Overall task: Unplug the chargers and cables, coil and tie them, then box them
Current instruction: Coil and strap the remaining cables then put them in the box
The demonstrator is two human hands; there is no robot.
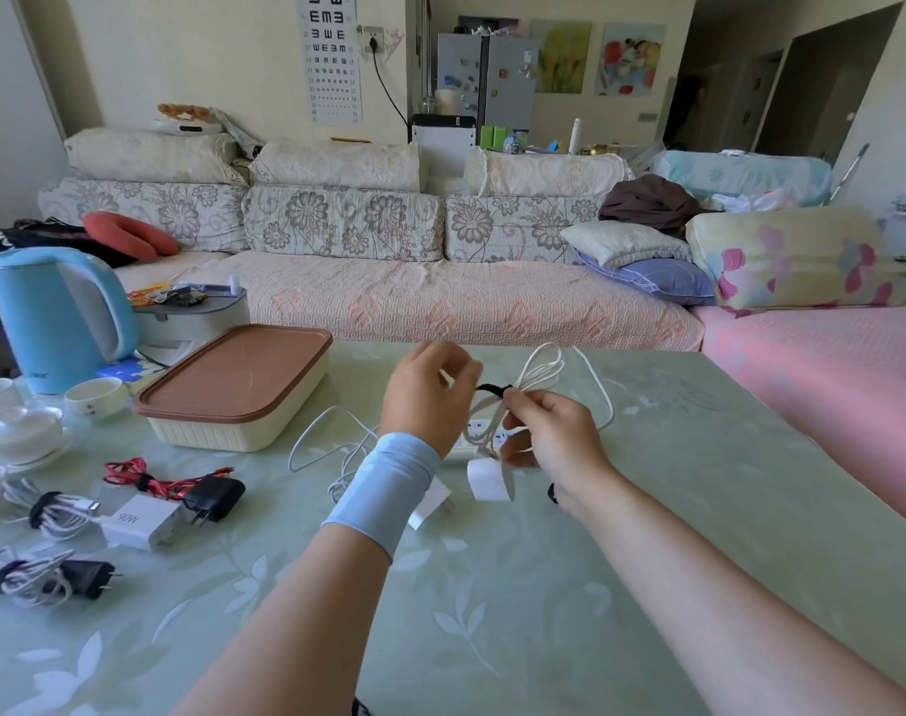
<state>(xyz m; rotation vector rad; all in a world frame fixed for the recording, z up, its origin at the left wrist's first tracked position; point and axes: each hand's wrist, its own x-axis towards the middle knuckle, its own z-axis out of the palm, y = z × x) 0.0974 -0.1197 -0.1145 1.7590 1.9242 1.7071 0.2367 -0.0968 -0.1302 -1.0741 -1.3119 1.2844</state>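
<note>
Head view: the fingers of the left hand are curled together and pinch the near end of a narrow black strap. The strap runs rightward to the middle of a coiled white cable. The right hand grips that coil just below the strap, its fingers clamped on the bunched strands. Both hands hold the bundle up above the counter, a pale green surface with a white leaf pattern. From the bottom of the coil a rounded white charger block hangs between the two wrists. The left wrist wears a light blue wristband. Just left of it a loose white cable lies in open loops on the counter. Farther left stands a cream ribbed plastic box with a brown lid, the lid on. Near the left edge lie bundles already tied. These are a red braided cable with a black plug, a square white charger marked 90W, a white cable bound with a dark band, and another white cable with a black two-pin plug. Beyond them stand a light blue electric kettle and white cups. A flower-patterned sofa stretches across the far side.
</note>
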